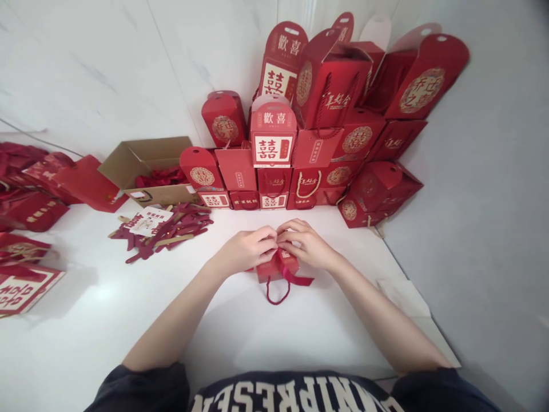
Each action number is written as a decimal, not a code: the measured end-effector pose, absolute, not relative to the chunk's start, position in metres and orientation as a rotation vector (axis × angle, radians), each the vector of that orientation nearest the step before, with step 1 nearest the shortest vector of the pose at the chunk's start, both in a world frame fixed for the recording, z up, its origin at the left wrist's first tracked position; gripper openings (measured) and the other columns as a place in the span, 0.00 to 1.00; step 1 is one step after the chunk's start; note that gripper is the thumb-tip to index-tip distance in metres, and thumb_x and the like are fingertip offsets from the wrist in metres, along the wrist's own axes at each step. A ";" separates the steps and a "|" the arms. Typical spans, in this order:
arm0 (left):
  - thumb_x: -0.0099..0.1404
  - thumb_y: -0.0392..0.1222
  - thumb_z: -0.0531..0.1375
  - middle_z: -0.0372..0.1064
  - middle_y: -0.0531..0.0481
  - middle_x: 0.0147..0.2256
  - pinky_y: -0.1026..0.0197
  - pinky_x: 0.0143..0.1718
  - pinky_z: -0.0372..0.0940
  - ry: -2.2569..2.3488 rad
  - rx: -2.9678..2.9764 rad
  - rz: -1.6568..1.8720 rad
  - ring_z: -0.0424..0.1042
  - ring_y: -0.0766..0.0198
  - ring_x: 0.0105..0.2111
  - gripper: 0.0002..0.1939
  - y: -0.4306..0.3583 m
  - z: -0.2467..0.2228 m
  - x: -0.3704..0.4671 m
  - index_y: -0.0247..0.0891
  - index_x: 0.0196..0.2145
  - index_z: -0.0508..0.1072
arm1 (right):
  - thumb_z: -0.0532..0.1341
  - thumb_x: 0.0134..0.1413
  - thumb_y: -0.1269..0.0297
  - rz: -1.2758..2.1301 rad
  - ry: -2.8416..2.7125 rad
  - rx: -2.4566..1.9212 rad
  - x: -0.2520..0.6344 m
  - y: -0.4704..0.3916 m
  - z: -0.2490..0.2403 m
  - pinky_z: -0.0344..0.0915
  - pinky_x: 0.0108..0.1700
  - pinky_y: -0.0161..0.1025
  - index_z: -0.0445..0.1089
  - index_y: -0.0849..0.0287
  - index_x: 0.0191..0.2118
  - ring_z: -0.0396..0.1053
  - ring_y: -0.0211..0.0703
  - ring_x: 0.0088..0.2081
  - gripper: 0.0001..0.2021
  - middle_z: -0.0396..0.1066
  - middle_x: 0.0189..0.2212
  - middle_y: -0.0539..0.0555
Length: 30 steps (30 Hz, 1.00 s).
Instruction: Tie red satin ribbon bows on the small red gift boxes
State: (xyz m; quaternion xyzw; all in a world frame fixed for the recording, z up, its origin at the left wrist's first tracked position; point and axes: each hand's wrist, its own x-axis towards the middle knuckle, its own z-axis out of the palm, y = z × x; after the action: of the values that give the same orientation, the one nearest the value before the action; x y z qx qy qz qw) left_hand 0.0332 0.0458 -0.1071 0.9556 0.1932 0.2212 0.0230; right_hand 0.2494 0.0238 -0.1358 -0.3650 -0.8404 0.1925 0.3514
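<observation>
A small red gift box [266, 270] lies on the white table in front of me, its twisted dark red cord handle [278, 302] looping toward me. A crimson ribbon [297, 280] crosses the box, and one tail hangs off to the right. Over the top of the box, my left hand [254, 250] is closed in a pinch where the ribbon runs up. My right hand [307, 245] meets it there with bent fingers, also pinching at the ribbon. The exact spot between the fingertips is partly hidden by the fingers.
Red gift boxes [274, 140] are stacked against the back wall. An open cardboard carton [148, 157] holds red material at the back left. Beside it lies a heap of dark red ribbon-like pieces [184, 229] with a white card [151, 221]. More red boxes [34, 209] sit far left.
</observation>
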 end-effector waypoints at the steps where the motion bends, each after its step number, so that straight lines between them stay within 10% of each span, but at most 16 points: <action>1: 0.66 0.36 0.55 0.70 0.49 0.39 0.67 0.33 0.67 0.583 2.982 0.757 0.71 0.69 0.31 0.07 0.046 -0.112 0.032 0.37 0.35 0.73 | 0.59 0.59 0.66 0.507 -2.171 -0.945 0.250 0.024 -0.135 0.60 0.52 0.48 0.74 0.53 0.40 0.66 0.45 0.46 0.07 0.71 0.43 0.54; 30: 0.63 0.36 0.60 0.77 0.54 0.33 0.68 0.32 0.68 0.488 2.894 1.112 0.75 0.70 0.31 0.07 0.050 -0.137 0.026 0.42 0.39 0.76 | 0.56 0.51 0.76 0.586 -2.194 -0.853 0.247 0.020 -0.118 0.61 0.55 0.48 0.64 0.56 0.40 0.68 0.42 0.39 0.11 0.71 0.36 0.51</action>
State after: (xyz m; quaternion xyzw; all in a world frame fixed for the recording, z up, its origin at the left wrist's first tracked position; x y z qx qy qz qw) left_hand 0.0255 0.0498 -0.1369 0.9221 0.1555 0.3544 0.0016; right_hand 0.2470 0.0197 -0.1182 -0.3294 -0.8472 0.2263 0.3501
